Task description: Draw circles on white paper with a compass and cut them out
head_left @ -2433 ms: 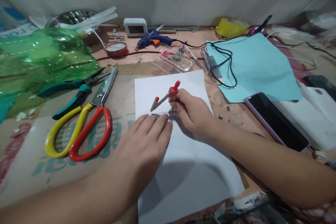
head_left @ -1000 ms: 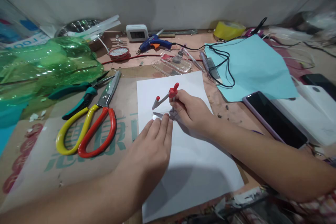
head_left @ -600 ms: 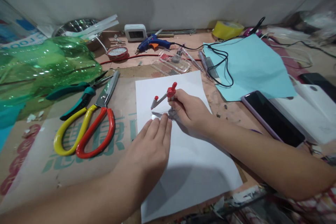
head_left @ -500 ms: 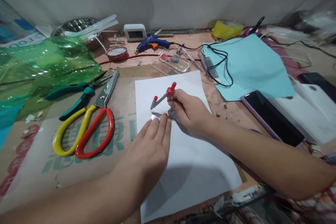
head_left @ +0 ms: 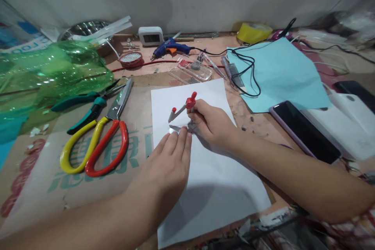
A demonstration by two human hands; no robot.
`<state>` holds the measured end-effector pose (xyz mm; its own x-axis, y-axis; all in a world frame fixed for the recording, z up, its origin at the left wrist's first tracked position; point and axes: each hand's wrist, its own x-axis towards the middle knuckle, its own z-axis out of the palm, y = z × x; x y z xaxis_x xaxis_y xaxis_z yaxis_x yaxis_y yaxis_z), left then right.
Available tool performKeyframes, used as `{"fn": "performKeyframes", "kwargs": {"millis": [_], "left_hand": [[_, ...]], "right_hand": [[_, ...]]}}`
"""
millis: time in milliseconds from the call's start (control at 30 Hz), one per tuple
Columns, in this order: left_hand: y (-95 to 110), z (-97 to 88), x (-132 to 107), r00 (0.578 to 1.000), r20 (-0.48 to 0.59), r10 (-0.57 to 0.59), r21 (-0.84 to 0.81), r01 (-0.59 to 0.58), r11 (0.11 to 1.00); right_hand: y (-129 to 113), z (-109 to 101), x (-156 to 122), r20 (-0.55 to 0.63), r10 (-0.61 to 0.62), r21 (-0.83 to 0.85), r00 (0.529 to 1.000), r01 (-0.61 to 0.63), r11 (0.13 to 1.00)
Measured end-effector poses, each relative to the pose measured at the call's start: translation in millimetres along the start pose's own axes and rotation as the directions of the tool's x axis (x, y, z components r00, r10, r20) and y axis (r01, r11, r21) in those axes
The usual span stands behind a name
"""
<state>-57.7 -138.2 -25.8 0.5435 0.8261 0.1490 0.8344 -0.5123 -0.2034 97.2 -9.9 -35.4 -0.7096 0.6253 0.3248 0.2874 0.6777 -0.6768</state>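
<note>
A sheet of white paper (head_left: 216, 203) lies in the middle of the work surface. Over its upper part, my right hand (head_left: 215, 123) pinches a small drawing compass (head_left: 182, 108) with grey legs and a red joint. One leg sticks out to the left and ends in a red-topped piece; the other is mostly behind my fingers. My left hand (head_left: 168, 168) lies flat on the sheet, fingers stretched forward, just left of the right hand. Faint marks and a dark shadow show by its fingertips, too unclear to make out.
Left of the paper lie scissors (head_left: 108, 144) with yellow and red handles and green-handled pliers (head_left: 95, 111), near a green plastic bottle (head_left: 58, 70). Behind are a blue glue gun (head_left: 171, 48) and a clock (head_left: 150, 36). A blue sheet (head_left: 281, 74) and a phone (head_left: 304, 131) lie at right.
</note>
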Motion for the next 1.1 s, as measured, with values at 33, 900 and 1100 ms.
{"fn": "performKeyframes", "kwargs": {"millis": [33,900,1100], "left_hand": [[0.4,0.2,0.0,1.000,0.000,-0.006,0.002,0.006,1.000],[1.1,-4.2,3.9,0.964,0.266,0.003,-0.015,0.001,1.000],[1.4,-5.0,5.0,0.960,0.279,0.006,-0.028,0.002,1.000]], "right_hand": [[-0.2,0.0,0.0,0.001,-0.001,-0.004,1.000,0.001,1.000],[-2.0,2.1,3.0,0.016,-0.064,-0.079,0.998,0.065,0.995],[-1.8,2.1,3.3,0.016,-0.053,-0.080,0.998,0.054,0.995]]}}
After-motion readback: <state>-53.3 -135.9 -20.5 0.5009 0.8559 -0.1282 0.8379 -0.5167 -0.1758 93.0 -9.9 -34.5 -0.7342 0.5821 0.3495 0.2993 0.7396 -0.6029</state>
